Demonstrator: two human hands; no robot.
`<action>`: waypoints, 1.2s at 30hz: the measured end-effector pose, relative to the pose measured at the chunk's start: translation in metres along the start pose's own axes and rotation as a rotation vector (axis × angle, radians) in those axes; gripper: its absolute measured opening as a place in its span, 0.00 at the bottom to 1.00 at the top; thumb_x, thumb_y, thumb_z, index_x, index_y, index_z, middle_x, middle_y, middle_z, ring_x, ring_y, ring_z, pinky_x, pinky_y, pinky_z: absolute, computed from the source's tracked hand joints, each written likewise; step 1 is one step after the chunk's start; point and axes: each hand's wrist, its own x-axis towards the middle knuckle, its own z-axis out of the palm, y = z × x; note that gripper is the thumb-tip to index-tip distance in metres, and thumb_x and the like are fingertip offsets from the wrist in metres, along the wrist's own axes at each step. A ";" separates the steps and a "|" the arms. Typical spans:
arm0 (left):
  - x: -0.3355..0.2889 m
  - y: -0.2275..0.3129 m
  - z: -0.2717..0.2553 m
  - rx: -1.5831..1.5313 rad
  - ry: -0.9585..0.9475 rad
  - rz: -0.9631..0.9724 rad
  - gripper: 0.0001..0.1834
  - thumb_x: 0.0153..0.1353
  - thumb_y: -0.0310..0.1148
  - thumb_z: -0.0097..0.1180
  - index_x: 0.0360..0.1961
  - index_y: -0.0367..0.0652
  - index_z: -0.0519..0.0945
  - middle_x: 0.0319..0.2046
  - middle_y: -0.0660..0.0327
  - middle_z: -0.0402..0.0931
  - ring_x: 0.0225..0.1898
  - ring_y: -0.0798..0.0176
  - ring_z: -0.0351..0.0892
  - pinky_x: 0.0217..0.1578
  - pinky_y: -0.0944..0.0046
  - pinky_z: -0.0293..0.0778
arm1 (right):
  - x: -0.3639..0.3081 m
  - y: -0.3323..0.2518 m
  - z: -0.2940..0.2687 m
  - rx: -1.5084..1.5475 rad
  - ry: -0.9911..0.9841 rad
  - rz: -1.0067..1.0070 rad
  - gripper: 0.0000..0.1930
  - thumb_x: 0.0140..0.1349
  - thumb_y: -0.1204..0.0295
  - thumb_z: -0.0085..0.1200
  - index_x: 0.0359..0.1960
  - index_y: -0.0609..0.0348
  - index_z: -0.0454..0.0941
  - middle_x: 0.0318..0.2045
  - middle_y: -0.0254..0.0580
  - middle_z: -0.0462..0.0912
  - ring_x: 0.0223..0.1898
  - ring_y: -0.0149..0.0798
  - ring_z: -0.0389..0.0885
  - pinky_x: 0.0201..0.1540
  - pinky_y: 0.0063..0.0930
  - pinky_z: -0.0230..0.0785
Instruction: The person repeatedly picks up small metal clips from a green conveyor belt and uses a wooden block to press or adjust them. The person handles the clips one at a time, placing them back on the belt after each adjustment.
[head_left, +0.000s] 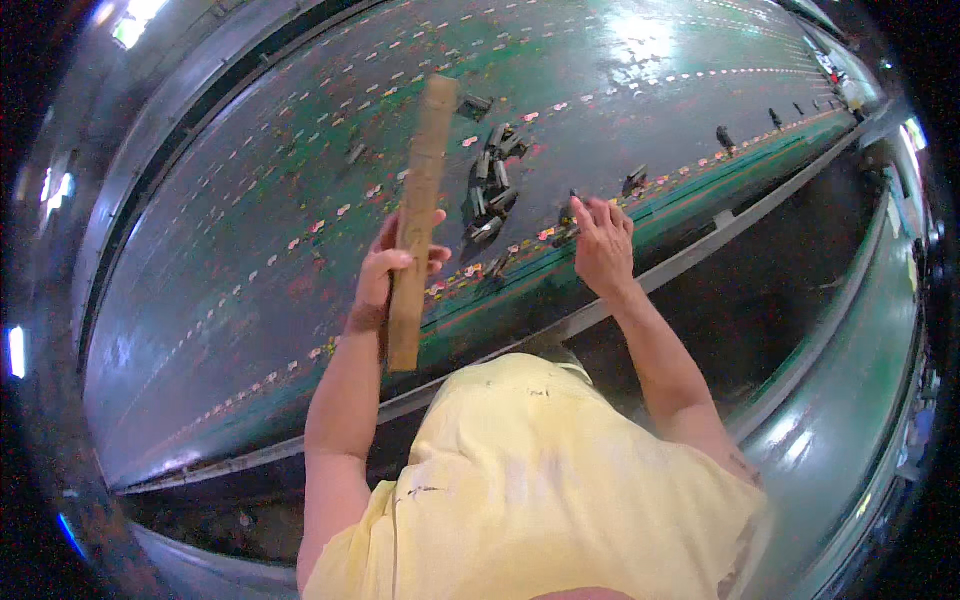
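My left hand [378, 268] is closed around a long, flat wooden bar [424, 170], which it holds nearly upright above a long green printed surface [250, 340]. My right hand [604, 250] hovers over the near edge of that surface, its fingers bent and apart. Beside its fingertips is a small dark block [565, 216], partly hidden; I see no grip on it. Between my hands, a little farther off, lies a loose pile of dark blocks with pale sides [490, 185].
More dark blocks stand along the near edge, one [635, 180] just right of my right hand and another [725, 138] farther along. Rows of pale and flower-like marks cross the surface. A metal rail [690, 243] runs in front of me. Another green surface [830, 480] lies at the right.
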 end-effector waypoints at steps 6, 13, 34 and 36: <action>-0.047 0.055 -0.005 0.020 0.205 -0.048 0.46 0.69 0.41 0.67 0.85 0.47 0.63 0.53 0.51 0.86 0.36 0.57 0.89 0.39 0.59 0.86 | 0.019 -0.031 0.048 0.349 -0.296 -0.344 0.23 0.61 0.77 0.66 0.60 0.50 0.88 0.56 0.43 0.84 0.62 0.51 0.79 0.60 0.51 0.75; -0.103 0.049 -0.008 0.655 0.316 -0.261 0.42 0.63 0.29 0.76 0.78 0.41 0.73 0.49 0.55 0.87 0.45 0.59 0.91 0.51 0.56 0.87 | 0.021 -0.061 0.059 0.255 -0.574 -0.293 0.17 0.62 0.70 0.72 0.53 0.53 0.87 0.51 0.42 0.85 0.58 0.53 0.82 0.57 0.49 0.78; -0.203 -0.059 -0.038 1.399 -0.050 -0.031 0.31 0.54 0.40 0.79 0.61 0.51 0.87 0.46 0.54 0.83 0.52 0.44 0.87 0.53 0.45 0.83 | -0.112 -0.114 -0.040 0.622 -0.157 0.517 0.22 0.64 0.82 0.73 0.60 0.57 0.86 0.48 0.45 0.91 0.43 0.40 0.90 0.49 0.35 0.84; -0.210 -0.057 -0.041 1.405 -0.037 -0.034 0.31 0.53 0.40 0.79 0.60 0.51 0.87 0.46 0.53 0.83 0.52 0.44 0.87 0.53 0.45 0.83 | -0.112 -0.130 -0.053 0.569 -0.212 0.555 0.23 0.64 0.82 0.73 0.61 0.56 0.85 0.50 0.47 0.91 0.43 0.42 0.91 0.49 0.35 0.84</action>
